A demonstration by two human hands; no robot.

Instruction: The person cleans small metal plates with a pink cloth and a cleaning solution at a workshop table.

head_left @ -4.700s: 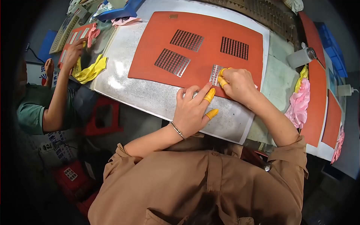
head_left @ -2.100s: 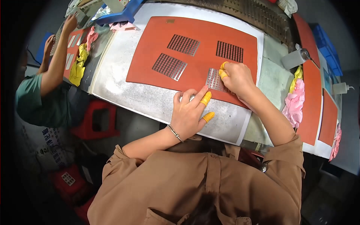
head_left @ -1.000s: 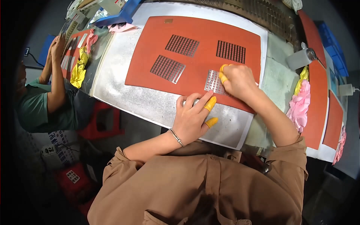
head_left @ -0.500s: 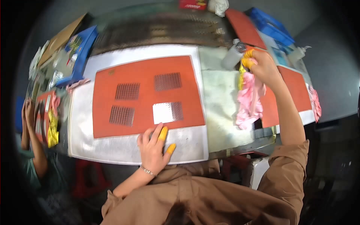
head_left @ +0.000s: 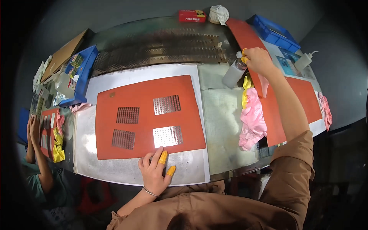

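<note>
yellow-capped right hand [head_left: 257, 60] grips a bottle's [head_left: 234, 74] hidden top; left hand [head_left: 155, 172] lies flat, fingers spread, empty

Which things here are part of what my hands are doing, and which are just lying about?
In use:
- right hand on the clear squeeze bottle
- left hand flat at the edge of the orange mat
- four perforated metal plates on that mat

Lying about:
- pink cloth
- blue tray
- red box
- second squeeze bottle
</note>
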